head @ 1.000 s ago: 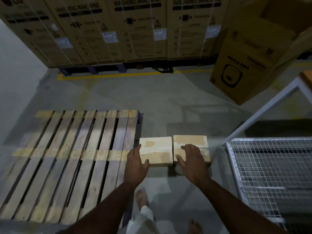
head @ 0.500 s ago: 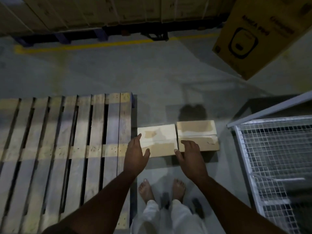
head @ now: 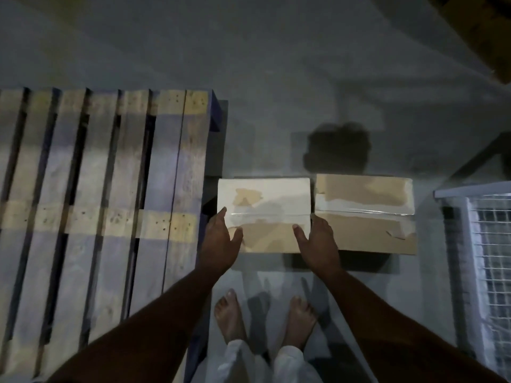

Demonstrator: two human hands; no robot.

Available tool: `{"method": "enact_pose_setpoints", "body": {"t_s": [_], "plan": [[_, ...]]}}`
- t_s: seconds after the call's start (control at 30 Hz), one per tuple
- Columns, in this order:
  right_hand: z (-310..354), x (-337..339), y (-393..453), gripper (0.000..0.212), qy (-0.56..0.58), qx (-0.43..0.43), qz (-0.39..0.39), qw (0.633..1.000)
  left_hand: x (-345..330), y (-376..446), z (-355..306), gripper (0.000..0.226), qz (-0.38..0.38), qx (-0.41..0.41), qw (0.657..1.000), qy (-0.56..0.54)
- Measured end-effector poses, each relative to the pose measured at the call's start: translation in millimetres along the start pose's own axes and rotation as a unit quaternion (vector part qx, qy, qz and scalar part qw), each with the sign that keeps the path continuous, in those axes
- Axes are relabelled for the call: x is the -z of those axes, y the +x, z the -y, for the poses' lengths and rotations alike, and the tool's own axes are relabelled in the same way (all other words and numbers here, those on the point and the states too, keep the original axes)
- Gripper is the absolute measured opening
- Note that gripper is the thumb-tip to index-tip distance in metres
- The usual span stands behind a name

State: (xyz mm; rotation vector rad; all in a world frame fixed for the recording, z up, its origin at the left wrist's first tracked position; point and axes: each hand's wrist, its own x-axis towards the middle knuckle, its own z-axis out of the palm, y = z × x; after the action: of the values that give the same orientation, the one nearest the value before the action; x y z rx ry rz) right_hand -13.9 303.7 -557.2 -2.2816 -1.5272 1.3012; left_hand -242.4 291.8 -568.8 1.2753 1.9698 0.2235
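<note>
a: where's the box you're after?

b: the pale cardboard box (head: 264, 205) sits on the floor (head: 276, 78), between the edge of the wooden pallet (head: 96, 189) and a second, browner cardboard box (head: 365, 214). both are taped shut along the top seam.

a: and your hands?

b: i've got one on each end. my left hand (head: 218, 241) lies against the box's left side, fingers fairly straight, thumb laid over the top face. my right hand (head: 318, 241) is slipped into the narrow gap between the two boxes, thumb on top likewise. neither is curled shut; they press inward, palms to cardboard.

a: why from the ends?

b: i judge it's the only clean hold. there are no handles, and a squeeze from both ends keeps it level when it comes up. the bare feet (head: 229, 313) stand just behind it, so i'm squared up to it.

a: anything in the way?

b: a white wire-mesh cage (head: 484, 244) on the right, well apart from this box. the brown box is the tight neighbour; my right knuckles could drag it.
</note>
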Motion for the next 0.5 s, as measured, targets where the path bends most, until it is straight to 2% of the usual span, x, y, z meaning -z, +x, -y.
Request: {"method": "enact_pose_setpoints", "body": {"t_s": [0.17, 0.27, 0.4, 0.5], "plan": [[-30, -40, 61, 0.071, 0.007, -0.024, 0.032, 0.999, -41, 47, 31, 0.031, 0.003, 0.112, 0.992, -0.054], [-38, -55, 91, 0.074, 0.03, -0.034, 0.042, 0.998, -57, 67, 46, 0.052, 0.004, 0.145, 0.985, -0.088], [-45, -70, 115, 0.079, 0.073, -0.07, 0.03, 0.994, -69, 83, 60, 0.054, 0.009, 0.186, 0.978, -0.098], [-37, -76, 124, 0.086, 0.111, -0.103, 0.001, 0.988, -77, 97, 78, 0.063, 0.023, 0.229, 0.96, -0.162]]}}
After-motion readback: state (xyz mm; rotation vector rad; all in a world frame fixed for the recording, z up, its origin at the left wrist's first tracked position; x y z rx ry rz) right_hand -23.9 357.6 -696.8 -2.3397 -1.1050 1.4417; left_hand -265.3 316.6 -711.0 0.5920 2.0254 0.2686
